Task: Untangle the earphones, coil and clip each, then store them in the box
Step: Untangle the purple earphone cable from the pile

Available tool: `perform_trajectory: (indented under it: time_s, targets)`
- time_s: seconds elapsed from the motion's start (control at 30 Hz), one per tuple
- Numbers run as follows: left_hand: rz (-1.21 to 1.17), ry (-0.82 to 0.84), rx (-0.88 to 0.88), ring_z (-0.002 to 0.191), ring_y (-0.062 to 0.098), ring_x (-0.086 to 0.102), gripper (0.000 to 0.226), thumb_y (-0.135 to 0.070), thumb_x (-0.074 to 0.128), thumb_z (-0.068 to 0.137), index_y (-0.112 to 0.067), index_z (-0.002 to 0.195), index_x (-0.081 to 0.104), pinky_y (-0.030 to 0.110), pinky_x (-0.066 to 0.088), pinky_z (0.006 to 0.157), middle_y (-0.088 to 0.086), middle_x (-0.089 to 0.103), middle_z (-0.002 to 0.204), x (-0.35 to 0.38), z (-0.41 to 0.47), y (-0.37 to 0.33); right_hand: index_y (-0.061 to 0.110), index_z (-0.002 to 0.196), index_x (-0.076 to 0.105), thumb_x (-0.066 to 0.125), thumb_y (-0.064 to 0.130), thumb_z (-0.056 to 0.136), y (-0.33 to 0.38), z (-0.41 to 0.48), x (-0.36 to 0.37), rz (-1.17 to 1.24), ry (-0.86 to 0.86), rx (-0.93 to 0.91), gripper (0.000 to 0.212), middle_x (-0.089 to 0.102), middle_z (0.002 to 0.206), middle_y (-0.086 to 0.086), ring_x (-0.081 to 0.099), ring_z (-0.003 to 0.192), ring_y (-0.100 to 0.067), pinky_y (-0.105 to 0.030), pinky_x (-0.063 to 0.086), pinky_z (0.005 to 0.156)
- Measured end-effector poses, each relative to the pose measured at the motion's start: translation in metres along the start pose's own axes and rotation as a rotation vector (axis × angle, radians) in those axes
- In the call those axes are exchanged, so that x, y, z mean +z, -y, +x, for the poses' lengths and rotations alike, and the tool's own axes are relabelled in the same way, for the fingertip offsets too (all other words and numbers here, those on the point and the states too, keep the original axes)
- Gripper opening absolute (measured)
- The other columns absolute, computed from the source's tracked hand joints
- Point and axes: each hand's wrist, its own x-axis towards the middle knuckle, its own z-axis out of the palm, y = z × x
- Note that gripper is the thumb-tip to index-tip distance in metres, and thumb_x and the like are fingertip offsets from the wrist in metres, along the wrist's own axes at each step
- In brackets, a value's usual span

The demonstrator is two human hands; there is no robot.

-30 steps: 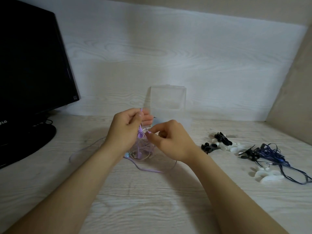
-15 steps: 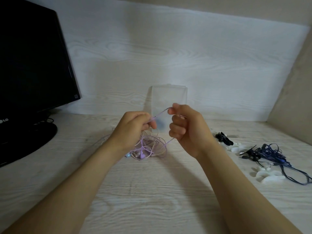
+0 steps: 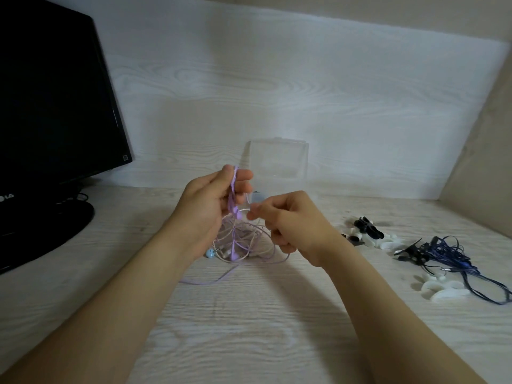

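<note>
A tangle of purple and pale earphone cords lies at the desk's middle, partly lifted. My left hand pinches a bunch of the purple cord between thumb and fingers, held upright above the tangle. My right hand pinches a thin pale strand just right of it. A light blue earbud rests at the tangle's left edge. The clear plastic box stands open behind my hands, against the back wall. A dark blue earphone tangle lies at the right.
Black clips and white clips are scattered right of my hands, near the blue cords. A black monitor on its stand fills the left. A beige side wall closes off the right.
My right hand has come down from in front of the box and now pinches a strand lower, by the tangle. My left hand has lifted the purple cord higher.
</note>
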Motion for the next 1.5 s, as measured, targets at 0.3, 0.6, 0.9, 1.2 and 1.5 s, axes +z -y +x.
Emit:
perform_trajectory:
  time_s: [0.3, 0.6, 0.9, 1.2, 1.5]
  targets:
    - [0.349, 0.008, 0.096, 0.097, 0.018, 0.079, 0.034, -0.029, 0.049, 0.112, -0.007, 0.116, 0.075, 0.025, 0.062, 0.081, 0.002, 0.082, 0.104, -0.002, -0.001, 0.011, 0.002, 0.098, 0.081, 0.066, 0.015, 0.101, 0.004, -0.005, 0.005, -0.102, 0.221, -0.038, 0.02, 0.059, 0.06, -0.009, 0.056, 0.048, -0.023, -0.032, 0.05, 0.053]
    - [0.631, 0.215, 0.131, 0.073, 0.02, 0.067, 0.037, -0.029, 0.049, 0.113, -0.022, 0.092, 0.079, 0.039, 0.056, 0.064, 0.012, 0.074, 0.086, 0.003, -0.007, 0.013, 0.004, 0.073, 0.067, 0.052, 0.013, 0.096, 0.016, -0.004, -0.012, 0.434, 0.009, -0.042, 0.029, 0.046, 0.056, -0.006, 0.067, 0.063, -0.029, -0.042, 0.06, 0.074]
    - [0.376, 0.321, 0.043, 0.069, 0.012, 0.049, 0.04, -0.018, 0.041, 0.114, -0.009, 0.096, 0.076, 0.028, 0.041, 0.066, 0.001, 0.057, 0.075, 0.006, -0.007, 0.007, 0.011, 0.079, 0.064, 0.058, 0.023, 0.097, 0.01, 0.003, -0.015, 0.604, -0.182, 0.091, 0.022, 0.024, 0.061, 0.005, 0.028, 0.047, -0.012, -0.024, 0.031, 0.042]
    - [0.005, 0.133, -0.003, 0.078, 0.011, 0.066, 0.029, -0.02, 0.05, 0.109, -0.008, 0.114, 0.076, 0.028, 0.048, 0.072, 0.002, 0.078, 0.094, 0.006, -0.003, 0.0, 0.003, 0.102, 0.078, 0.072, 0.025, 0.097, 0.0, 0.004, -0.01, 0.246, -0.119, 0.169, 0.023, 0.035, 0.061, 0.005, 0.033, 0.049, -0.013, -0.025, 0.03, 0.045]
    - [0.229, 0.0, 0.071, 0.101, 0.013, 0.076, 0.027, -0.028, 0.057, 0.109, -0.013, 0.121, 0.076, 0.023, 0.06, 0.073, -0.004, 0.081, 0.111, 0.003, -0.005, 0.005, 0.005, 0.1, 0.081, 0.066, 0.024, 0.103, 0.003, -0.004, 0.002, 0.032, 0.18, 0.07, 0.025, 0.06, 0.067, -0.009, 0.056, 0.054, -0.022, -0.03, 0.047, 0.05]
